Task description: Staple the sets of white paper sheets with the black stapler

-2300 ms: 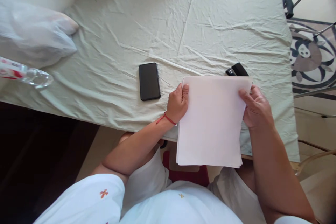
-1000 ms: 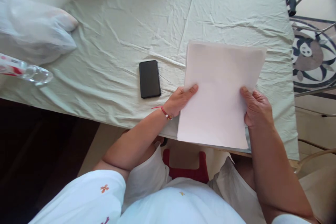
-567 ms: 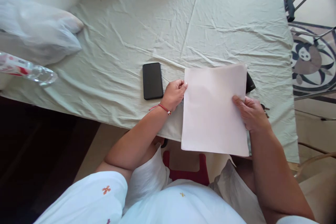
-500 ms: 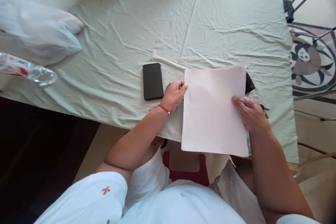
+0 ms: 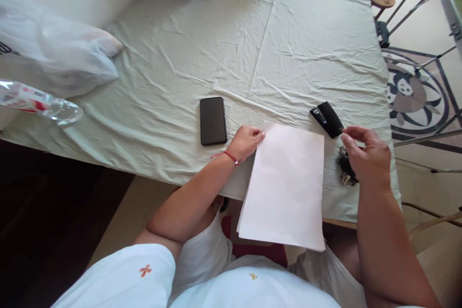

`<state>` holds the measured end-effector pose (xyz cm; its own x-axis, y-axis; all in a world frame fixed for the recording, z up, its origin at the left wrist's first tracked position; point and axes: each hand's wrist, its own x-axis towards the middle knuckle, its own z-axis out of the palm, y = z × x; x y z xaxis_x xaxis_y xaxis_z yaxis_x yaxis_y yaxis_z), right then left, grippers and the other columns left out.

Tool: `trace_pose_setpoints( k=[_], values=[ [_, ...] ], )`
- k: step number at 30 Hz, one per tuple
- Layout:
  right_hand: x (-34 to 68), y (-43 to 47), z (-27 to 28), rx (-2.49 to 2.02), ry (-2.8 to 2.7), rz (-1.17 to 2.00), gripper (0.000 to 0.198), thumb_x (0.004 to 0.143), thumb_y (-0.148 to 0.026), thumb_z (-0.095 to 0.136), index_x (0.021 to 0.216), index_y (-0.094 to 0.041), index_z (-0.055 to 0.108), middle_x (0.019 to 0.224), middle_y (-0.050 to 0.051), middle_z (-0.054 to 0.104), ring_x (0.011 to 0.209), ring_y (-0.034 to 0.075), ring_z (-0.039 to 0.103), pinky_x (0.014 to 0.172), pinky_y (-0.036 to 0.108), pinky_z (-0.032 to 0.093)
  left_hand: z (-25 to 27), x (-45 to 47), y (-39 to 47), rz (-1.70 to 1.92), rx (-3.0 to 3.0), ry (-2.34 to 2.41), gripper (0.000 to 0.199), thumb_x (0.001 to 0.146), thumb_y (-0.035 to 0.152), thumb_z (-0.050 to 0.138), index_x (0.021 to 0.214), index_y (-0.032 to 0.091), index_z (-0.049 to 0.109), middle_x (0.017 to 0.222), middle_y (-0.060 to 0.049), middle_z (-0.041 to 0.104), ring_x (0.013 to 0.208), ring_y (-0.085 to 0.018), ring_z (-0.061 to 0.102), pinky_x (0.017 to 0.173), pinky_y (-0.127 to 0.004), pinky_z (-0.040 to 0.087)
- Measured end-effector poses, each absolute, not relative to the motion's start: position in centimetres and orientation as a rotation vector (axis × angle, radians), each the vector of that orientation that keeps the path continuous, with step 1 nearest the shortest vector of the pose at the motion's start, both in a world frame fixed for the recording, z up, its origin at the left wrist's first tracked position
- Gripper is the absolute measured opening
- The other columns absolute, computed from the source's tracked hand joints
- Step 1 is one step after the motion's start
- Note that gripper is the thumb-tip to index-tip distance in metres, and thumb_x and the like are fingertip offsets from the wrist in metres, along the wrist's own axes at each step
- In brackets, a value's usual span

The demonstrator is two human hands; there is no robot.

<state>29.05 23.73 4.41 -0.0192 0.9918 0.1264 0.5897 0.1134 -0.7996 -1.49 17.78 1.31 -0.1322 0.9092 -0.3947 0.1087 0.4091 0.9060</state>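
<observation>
I note the left hand [image 5: 246, 142] with fingers pinching the white paper stack [image 5: 287, 185] (overhanging the surface edge); right hand [image 5: 366, 154], fingers loosely curled and holding nothing, beside the black stapler [image 5: 327, 119].

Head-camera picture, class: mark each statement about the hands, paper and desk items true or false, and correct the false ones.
1. The left hand touches the paper stack at its upper left corner. True.
2. The right hand grips the paper. False: it is off the paper, fingers near the black stapler.
3. The phone lies screen-dark, left of the paper. True.
4. The paper lies wholly on the tablecloth. False: its near end overhangs the table edge.
</observation>
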Motion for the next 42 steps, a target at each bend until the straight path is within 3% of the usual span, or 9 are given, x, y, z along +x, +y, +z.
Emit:
trace_pose_setpoints(
  k=[2,5,7,12,16,20,24,30,42],
  values=[
    [28.8,26.0,4.8,-1.615,-1.834,0.448,0.046,0.085,-0.051,0.069,0.125,-0.028,0.067,0.129,0.013,0.066,0.126,0.040,0.058,0.100,0.063,0.053,1.4,-1.4,17.8,0.858,0.959,1.513,0.024,0.086,0.029,0.056,0.069,0.012,0.058,0.061,0.003,0.044,0.055,-0.008,0.034,0.054,-0.024,0.023],
    [27.5,29.9,4.7,-1.711,-2.128,0.371,0.068,0.076,-0.044,0.077,0.137,-0.019,0.061,0.136,0.019,0.064,0.135,0.046,0.052,0.116,0.068,0.035,1.5,-1.4,18.0,0.823,1.003,1.500,0.025,0.084,0.032,0.056,0.070,0.012,0.060,0.062,0.002,0.046,0.056,-0.009,0.038,0.054,-0.023,0.024],
    [26.4,32.1,4.5,-1.803,-2.277,0.461,0.074,0.072,-0.040,0.079,0.140,-0.017,0.060,0.129,0.020,0.069,0.126,0.046,0.059,0.106,0.063,0.046,1.5,-1.3,18.1,0.805,0.995,1.487,0.025,0.084,0.033,0.056,0.073,0.012,0.063,0.063,0.002,0.049,0.057,-0.009,0.040,0.054,-0.023,0.025],
    [23.5,34.9,4.8,-1.574,-2.616,0.578,0.050,0.068,-0.016,0.065,0.117,-0.027,0.074,0.106,0.008,0.076,0.102,0.034,0.070,0.090,0.047,0.054,2.3,-0.7,18.4,0.786,0.911,1.451,0.021,0.085,0.028,0.056,0.073,0.011,0.063,0.061,0.003,0.048,0.053,-0.008,0.035,0.052,-0.024,0.023],
    [20.8,34.9,5.7,-1.015,-2.847,0.774,0.045,0.070,-0.010,0.058,0.108,-0.026,0.076,0.108,0.005,0.076,0.104,0.029,0.068,0.094,0.041,0.051,2.9,-0.5,18.5,0.780,0.897,1.470,0.020,0.084,0.025,0.058,0.068,0.012,0.059,0.055,0.006,0.040,0.050,-0.007,0.030,0.050,-0.025,0.019],
    [18.8,35.6,6.6,-0.742,-2.969,0.856,0.040,0.068,-0.006,0.055,0.095,-0.026,0.077,0.105,0.002,0.076,0.104,0.024,0.067,0.096,0.035,0.049,2.8,-0.7,18.5,0.714,0.998,1.538,0.021,0.084,0.024,0.057,0.068,0.012,0.060,0.054,0.005,0.038,0.051,-0.008,0.029,0.053,-0.026,0.018],
    [17.7,36.6,7.3,-0.536,-3.162,0.805,0.045,0.067,-0.005,0.051,0.097,-0.027,0.077,0.103,0.002,0.076,0.098,0.022,0.068,0.088,0.033,0.050,2.3,-0.8,18.5,0.621,1.300,1.687,0.025,0.086,0.019,0.054,0.063,0.013,0.058,0.055,0.003,0.038,0.055,-0.010,0.033,0.058,-0.028,0.022],
    [16.2,36.1,7.5,-0.394,-3.226,0.674,0.049,0.066,0.000,0.048,0.094,-0.027,0.077,0.099,0.001,0.076,0.104,0.023,0.067,0.097,0.034,0.048,2.2,-0.4,18.7,0.519,1.526,1.754,0.029,0.089,0.019,0.054,0.061,0.015,0.053,0.056,0.001,0.044,0.059,-0.013,0.040,0.061,-0.029,0.024],
    [16.1,34.0,6.7,-0.358,-3.191,0.490,0.055,0.070,0.004,0.049,0.103,-0.029,0.078,0.112,-0.001,0.077,0.119,0.023,0.062,0.103,0.035,0.044,1.6,-0.4,18.3,0.666,1.274,1.649,0.028,0.086,0.027,0.053,0.062,0.014,0.054,0.057,0.002,0.037,0.057,-0.011,0.035,0.057,-0.026,0.022]
  ],
)
